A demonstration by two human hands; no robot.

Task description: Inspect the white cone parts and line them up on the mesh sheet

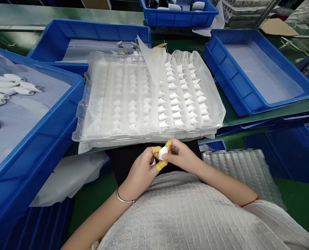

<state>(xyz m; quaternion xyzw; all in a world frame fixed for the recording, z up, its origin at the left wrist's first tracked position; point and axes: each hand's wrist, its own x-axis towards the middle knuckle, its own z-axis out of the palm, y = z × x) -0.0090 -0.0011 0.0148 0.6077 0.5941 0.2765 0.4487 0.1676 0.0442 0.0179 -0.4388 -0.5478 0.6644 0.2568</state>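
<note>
Close in front of my body, both hands meet around a small white tube-like part (pixel 163 153). My left hand (pixel 144 166), in yellow finger cots and with a bangle at the wrist, is closed on its left side. From the right, my right hand (pixel 179 154) pinches the same part; a yellow cot covers a fingertip. A bit of white shows lower between the left fingers, too covered to make out. Just beyond the hands lies a clear plastic tray (pixel 112 137) with rows of white curved parts (pixel 177 106) under thin white sheeting (pixel 153 97).
At left, a blue bin (pixel 73 85) holds several loose white tubular parts (pixel 16 86). Behind the tray stands another blue bin (pixel 104 29); a lined blue bin (pixel 250 100) is at right. Ribbed clear trays (pixel 243 170) lie low at right, near my right forearm.
</note>
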